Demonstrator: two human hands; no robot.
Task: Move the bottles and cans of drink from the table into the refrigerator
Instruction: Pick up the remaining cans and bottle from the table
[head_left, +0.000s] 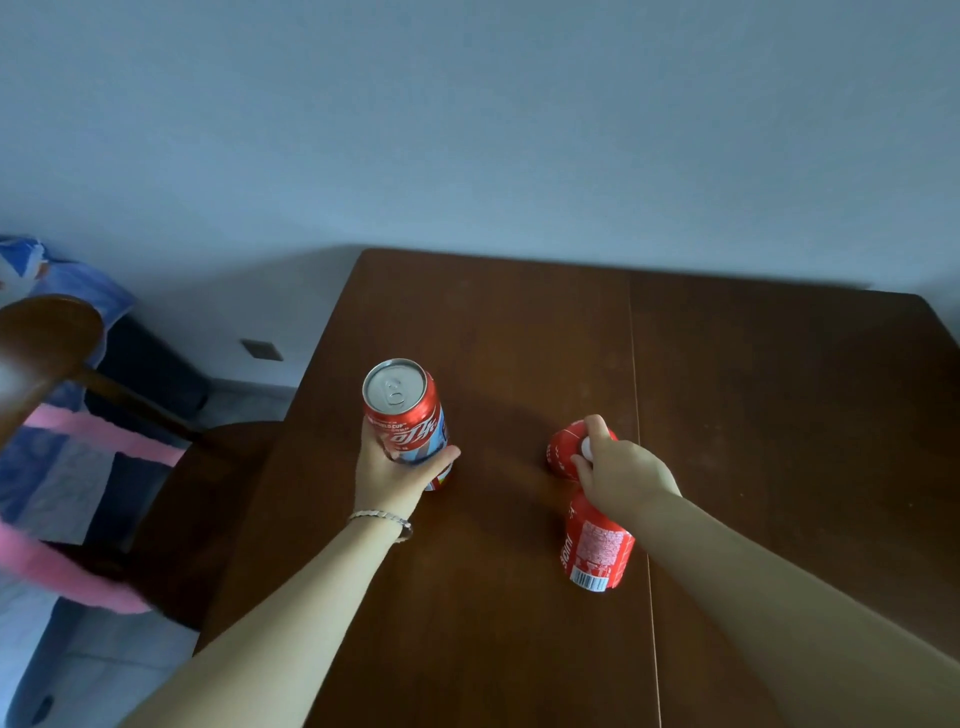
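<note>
Brown wood surface (519, 322), dark and polished, with one thin seam (636, 364) running from the far edge to the near edge, right of centre. The far edge meets a pale blue-grey wall (467, 130). The left edge slants toward the viewer, with a dark wood chair (218, 467) just beside it. The far right corner is rounded.

Item 1: left can (408, 415), red with a silver top and pull-tab, leaning a little to the left. It is gripped round its lower half by the left hand (392, 475), thumb across the front; a thin bracelet (382, 519) sits on that wrist. The base is close to the wood, but contact cannot be told. The can is near the left edge and set in from it.

Item 2: far right can (563, 449), red, on the surface just left of the seam. The right hand (621, 475) covers it from above, fingers curled over the top and gripping it.

Item 3: near right can (597, 551), red with a barcode panel, standing under the right wrist and just beside item 2. Whether the two touch cannot be told.

Open wood lies between the left can and the right pair. A wider stretch runs from all three to the far edge.

Beside the chair: pink and blue cloth (78, 431). Low on the wall: a socket (262, 349).
</note>
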